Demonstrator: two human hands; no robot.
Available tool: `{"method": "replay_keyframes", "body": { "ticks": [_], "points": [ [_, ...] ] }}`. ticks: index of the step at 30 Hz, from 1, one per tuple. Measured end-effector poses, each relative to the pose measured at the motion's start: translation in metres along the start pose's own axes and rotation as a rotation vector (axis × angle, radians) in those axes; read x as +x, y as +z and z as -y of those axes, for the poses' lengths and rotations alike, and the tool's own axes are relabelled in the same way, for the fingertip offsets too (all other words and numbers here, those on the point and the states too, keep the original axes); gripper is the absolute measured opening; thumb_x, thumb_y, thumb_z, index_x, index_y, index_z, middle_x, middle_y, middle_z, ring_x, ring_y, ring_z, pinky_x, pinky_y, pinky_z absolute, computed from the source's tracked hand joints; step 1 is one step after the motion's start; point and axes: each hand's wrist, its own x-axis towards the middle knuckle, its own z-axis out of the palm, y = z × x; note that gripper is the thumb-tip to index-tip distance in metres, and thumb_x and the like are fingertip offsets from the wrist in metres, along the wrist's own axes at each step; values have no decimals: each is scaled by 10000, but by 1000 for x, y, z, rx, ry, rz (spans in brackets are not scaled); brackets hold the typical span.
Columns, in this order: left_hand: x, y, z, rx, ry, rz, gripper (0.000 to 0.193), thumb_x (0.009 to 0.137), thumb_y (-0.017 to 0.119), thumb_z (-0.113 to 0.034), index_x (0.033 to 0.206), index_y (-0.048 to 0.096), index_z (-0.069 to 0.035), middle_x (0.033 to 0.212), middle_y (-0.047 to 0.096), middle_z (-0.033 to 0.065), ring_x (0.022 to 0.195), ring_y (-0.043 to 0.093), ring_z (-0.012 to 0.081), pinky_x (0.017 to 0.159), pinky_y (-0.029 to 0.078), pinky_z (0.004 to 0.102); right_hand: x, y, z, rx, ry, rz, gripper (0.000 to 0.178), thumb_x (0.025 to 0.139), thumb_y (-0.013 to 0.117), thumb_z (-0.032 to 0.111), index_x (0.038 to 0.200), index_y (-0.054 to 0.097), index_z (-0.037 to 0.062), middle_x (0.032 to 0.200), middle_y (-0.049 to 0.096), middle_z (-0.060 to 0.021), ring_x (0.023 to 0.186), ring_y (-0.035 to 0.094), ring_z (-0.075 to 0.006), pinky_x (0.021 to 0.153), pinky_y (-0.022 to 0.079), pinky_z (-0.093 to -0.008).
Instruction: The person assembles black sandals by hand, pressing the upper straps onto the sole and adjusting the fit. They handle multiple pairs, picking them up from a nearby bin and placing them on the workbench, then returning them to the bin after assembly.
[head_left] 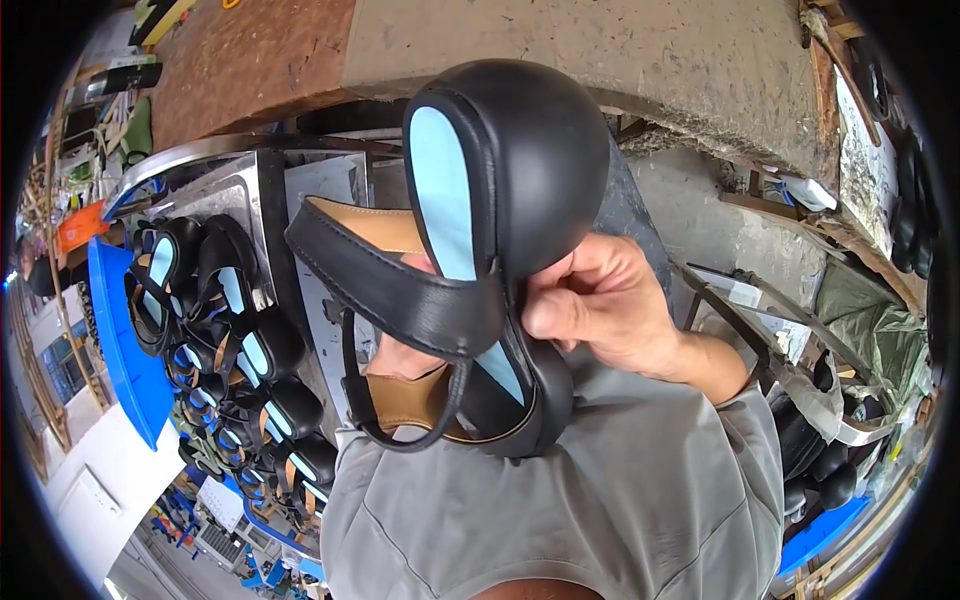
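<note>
In the right hand (610,310), pinched closed between thumb and curled fingers: a black sandal (550,150), raised in front of the grey shirt (560,500), light-blue insole (440,190) turned toward the camera. Behind the wide strap (405,300), the left hand (400,360), mostly hidden; opening and grip impossible to tell. To the left, similar sandals (265,345) crowded together beside a blue panel (125,340). For sound handling, as a judgement: support from both sides, pinch lightly to spare the smooth surface, keep straps untwisted, and turn without snagging.

Right hand (615,312) pinching, left hand (402,359) mostly hidden
</note>
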Motion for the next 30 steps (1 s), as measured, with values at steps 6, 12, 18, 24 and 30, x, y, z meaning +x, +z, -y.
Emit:
{"method": "replay_keyframes", "body": {
  "ticks": [6, 12, 18, 24, 30],
  "points": [
    [3, 5, -6, -4, -31, -20, 382, 860, 622, -168, 1177, 526, 23, 949, 613, 114, 821, 622, 203, 681, 523, 295, 8, 6, 4, -63, -19, -42, 174, 817, 740, 178, 834, 634, 41, 694, 565, 43, 591, 448, -5, 505, 363, -180],
    [2, 4, -9, 0, -73, -57, 376, 861, 623, -171, 1174, 528, 15, 951, 609, 96, 827, 616, 172, 673, 521, 265, 11, -7, -8, -83, 2, 53, 225, 819, 739, 170, 871, 550, 62, 686, 496, 61, 604, 410, -15, 530, 345, -188],
    [-2, 22, -26, -56, -127, -47, 417, 794, 676, -99, 1171, 533, 8, 948, 604, 75, 817, 611, 152, 669, 523, 255, 10, -5, -5, 55, 70, 146, 368, 791, 756, 113, 991, 448, 85, 898, 498, 4, 704, 429, -41, 602, 383, -198],
    [-2, 10, -17, 211, 37, 95, 454, 758, 723, -169, 1131, 559, 32, 981, 604, 142, 768, 616, 208, 637, 507, 311, -2, -9, -6, -71, 100, 134, 479, 752, 764, 31, 1056, 400, 102, 981, 443, 0, 816, 426, -67, 704, 414, -218],
    [-5, 16, -20, 25, -92, -20, 393, 769, 715, -129, 1093, 584, 49, 1004, 623, 165, 867, 621, 229, 711, 515, 339, 0, -8, -3, -5, 117, 181, 575, 739, 773, 34, 1131, 358, 109, 967, 442, 0, 840, 435, -73, 748, 419, -229]
  ]
}}
